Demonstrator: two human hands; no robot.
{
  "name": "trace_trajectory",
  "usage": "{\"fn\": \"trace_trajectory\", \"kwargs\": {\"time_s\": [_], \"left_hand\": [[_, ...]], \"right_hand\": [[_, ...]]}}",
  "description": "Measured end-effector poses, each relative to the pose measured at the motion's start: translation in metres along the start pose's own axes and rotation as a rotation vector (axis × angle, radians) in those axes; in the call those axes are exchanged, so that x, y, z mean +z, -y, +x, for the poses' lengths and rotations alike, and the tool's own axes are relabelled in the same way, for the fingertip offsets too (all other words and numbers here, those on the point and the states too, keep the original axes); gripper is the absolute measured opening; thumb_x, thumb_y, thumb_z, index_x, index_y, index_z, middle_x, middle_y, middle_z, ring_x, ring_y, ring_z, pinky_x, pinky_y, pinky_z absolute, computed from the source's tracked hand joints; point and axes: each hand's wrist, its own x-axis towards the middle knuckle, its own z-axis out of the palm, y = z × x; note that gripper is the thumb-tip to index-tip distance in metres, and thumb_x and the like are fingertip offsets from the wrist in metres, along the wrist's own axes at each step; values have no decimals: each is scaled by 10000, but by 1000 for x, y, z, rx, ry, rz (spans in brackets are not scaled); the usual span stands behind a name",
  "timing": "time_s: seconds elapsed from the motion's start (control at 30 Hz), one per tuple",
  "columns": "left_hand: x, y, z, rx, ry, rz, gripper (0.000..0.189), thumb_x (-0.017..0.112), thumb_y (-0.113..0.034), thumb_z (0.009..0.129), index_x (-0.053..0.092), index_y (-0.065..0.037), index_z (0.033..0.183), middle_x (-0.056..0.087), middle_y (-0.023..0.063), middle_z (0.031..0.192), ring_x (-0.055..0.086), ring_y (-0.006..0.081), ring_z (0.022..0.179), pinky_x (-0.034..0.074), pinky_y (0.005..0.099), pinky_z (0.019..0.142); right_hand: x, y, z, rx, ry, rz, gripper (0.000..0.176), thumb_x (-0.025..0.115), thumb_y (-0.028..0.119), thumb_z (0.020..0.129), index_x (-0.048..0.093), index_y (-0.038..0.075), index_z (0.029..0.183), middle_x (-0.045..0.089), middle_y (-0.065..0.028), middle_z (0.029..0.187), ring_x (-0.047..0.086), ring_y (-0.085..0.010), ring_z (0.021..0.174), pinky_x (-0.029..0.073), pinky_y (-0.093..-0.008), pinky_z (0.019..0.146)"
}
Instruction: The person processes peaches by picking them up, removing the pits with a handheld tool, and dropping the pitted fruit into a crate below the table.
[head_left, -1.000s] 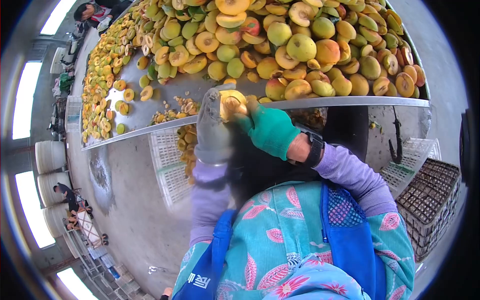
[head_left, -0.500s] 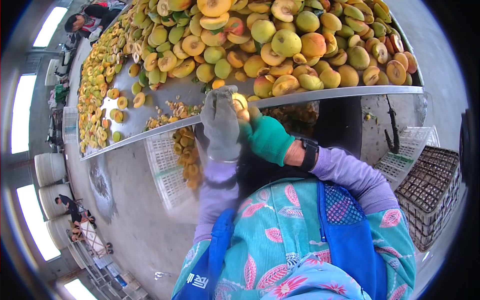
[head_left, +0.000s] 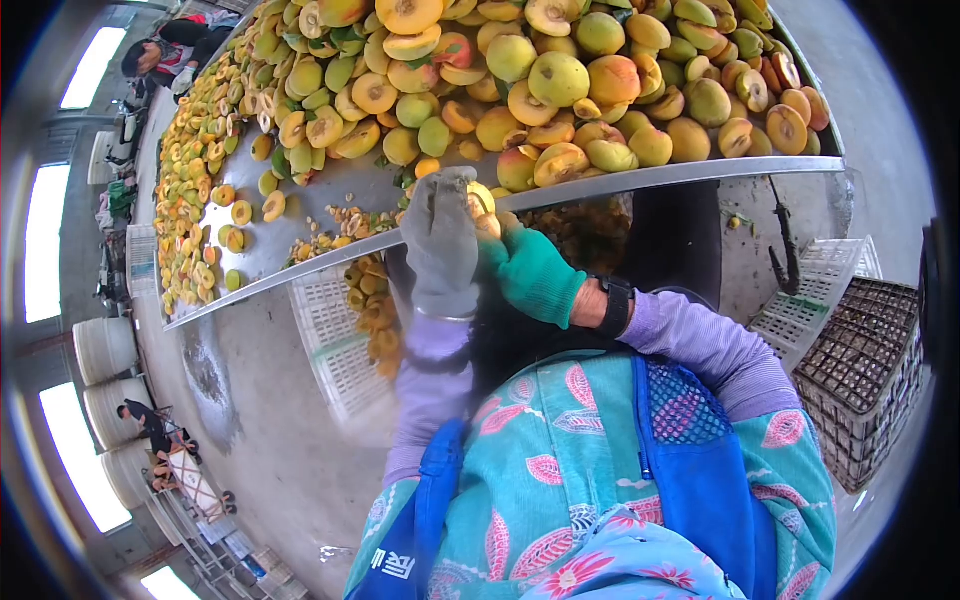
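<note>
A cut yellow peach is held up at the near edge of a metal table. My left hand, in a grey glove, is closed around its left side. Against its right side is my right hand, in a green glove with the fingers curled in. Whatever those fingers hold is hidden between the two hands. Just beyond the table's rim lies a large heap of peaches, some whole and many halved, with hollows where the stones were. Small stones and scraps lie on the tabletop beside my left hand.
Below the table edge stands a white plastic crate with peach pieces by it. A white crate and a dark, dirty crate are at the right. Another person bends over the table's far left end. White tubs line the wall.
The view has shifted slightly, so the heap sits a little higher and further left. Both hands stay together at the same peach, with hardly any movement.
</note>
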Motion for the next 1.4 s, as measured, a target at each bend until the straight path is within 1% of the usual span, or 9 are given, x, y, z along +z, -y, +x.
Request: {"fn": "trace_trajectory", "kwargs": {"time_s": [0.2,0.43,0.63,0.73,0.83,1.0,1.13,1.3,1.4], "left_hand": [[-3,-1,-2,-151,101,-138,279,499,-222,975,641,16,1009,654,83,892,593,134,802,485,264,733],[12,-4,-3,-405,-145,-584,326,548,-286,969,630,26,1014,656,115,834,625,166,705,524,283,607],[8,0,25,-519,94,-384,339,562,-290,957,658,34,932,645,109,718,606,156,585,506,263,551],[7,-6,31,-495,188,-264,330,547,-282,962,661,26,935,650,106,728,611,155,593,515,268,552],[2,-7,44,-423,261,-64,321,551,-290,962,654,14,959,663,114,788,630,183,644,544,300,600],[7,11,19,-234,80,-686,350,518,-299,972,552,11,1131,637,157,972,648,225,801,564,338,656],[0,6,11,-274,132,-707,396,482,-349,977,528,7,1144,633,180,956,661,265,802,570,366,691],[14,7,22,-69,111,-420,338,477,-316,980,582,-5,1060,651,157,874,665,228,761,550,326,664],[2,-9,34,-383,359,-435,364,482,-351,965,618,-14,983,656,129,811,643,196,728,525,304,671]], "right_hand": [[-14,8,2,134,144,6,375,513,374,964,525,11,1057,621,-258,835,613,-391,773,460,-442,659],[-20,54,1,486,194,388,411,502,373,977,577,-15,1087,601,-57,798,544,-129,736,447,-298,631],[-18,64,5,741,204,839,380,462,486,961,527,118,892,495,-20,614,440,-134,408,354,-278,350],[-13,65,5,696,144,533,418,458,524,948,501,117,860,473,-20,590,403,-132,371,319,-290,318],[-4,47,16,659,137,671,428,461,531,945,520,107,928,478,-23,592,413,-133,384,312,-302,316],[-19,20,37,382,240,316,435,470,525,944,509,93,918,478,-33,596,422,-130,391,300,-301,320],[-50,63,23,675,457,568,424,504,477,950,564,73,838,515,-16,573,437,-121,376,345,-259,326],[-24,62,11,722,265,627,440,475,538,940,503,115,824,489,-19,539,460,-133,370,348,-267,315],[-33,70,15,737,340,680,413,452,536,946,481,158,780,430,22,502,395,-124,357,312,-285,351]]}}
